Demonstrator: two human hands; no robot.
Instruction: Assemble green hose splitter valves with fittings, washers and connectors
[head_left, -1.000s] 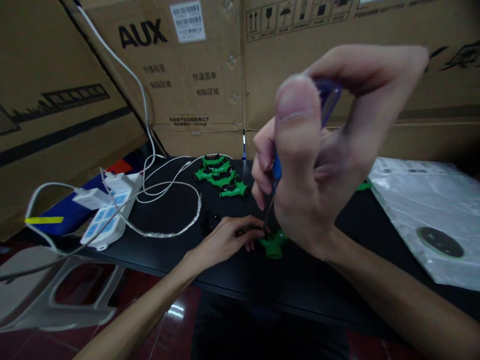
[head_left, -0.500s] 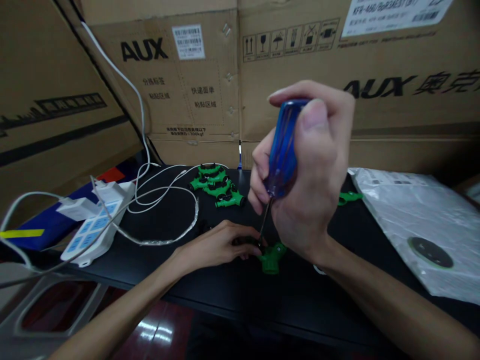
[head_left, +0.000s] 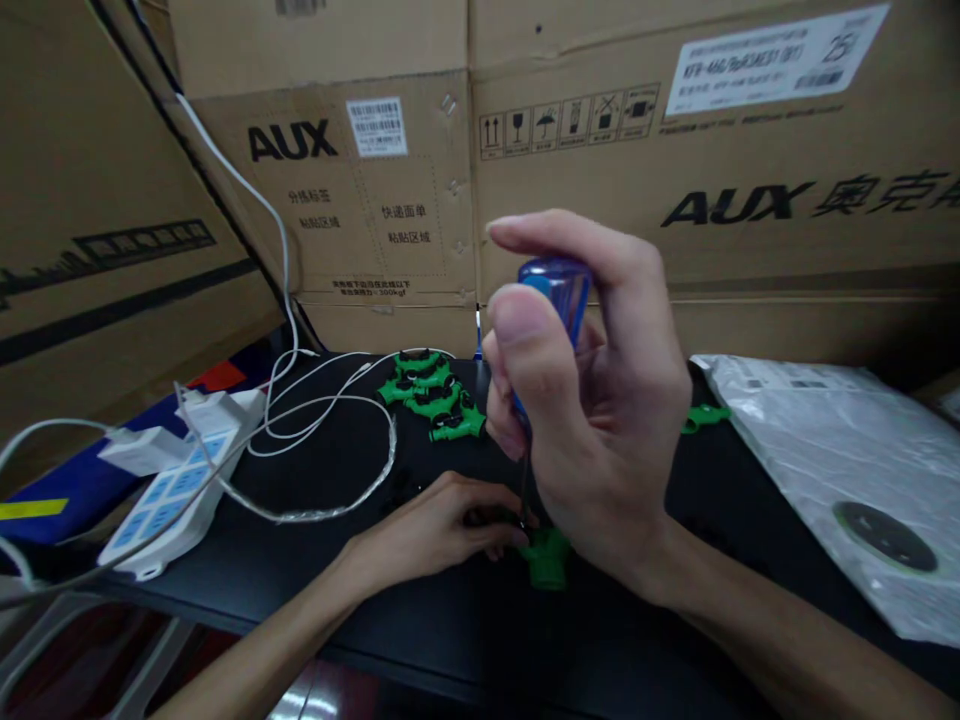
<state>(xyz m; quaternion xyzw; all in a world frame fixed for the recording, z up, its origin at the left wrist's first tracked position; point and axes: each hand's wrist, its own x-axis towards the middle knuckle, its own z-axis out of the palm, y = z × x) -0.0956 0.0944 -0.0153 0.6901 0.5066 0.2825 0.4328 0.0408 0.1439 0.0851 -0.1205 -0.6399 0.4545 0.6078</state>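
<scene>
My right hand (head_left: 600,390) is wrapped round the blue clear handle of a screwdriver (head_left: 556,285), which stands almost upright. Its thin shaft runs down to a green plastic Y-shaped fitting (head_left: 549,562) on the black table. Low beside the shaft, my left hand (head_left: 457,515) is closed on the left part of that fitting, its fingertips at the screwdriver's tip. The fingers and the right hand hide much of the fitting, and the exact contact of the tip is too small to make out.
Several similar green fittings (head_left: 435,395) lie in a group at the back. Another green piece (head_left: 705,418) is by a silvery plastic bag (head_left: 817,480) on the right. A white power strip (head_left: 184,490) with plugs and looping cables (head_left: 330,515) occupies the left. Cardboard boxes (head_left: 360,220) wall the back.
My right hand has turned round the screwdriver handle, its thumb now across the front near the top. The whole view has tilted slightly upward. My left hand stays at the fitting.
</scene>
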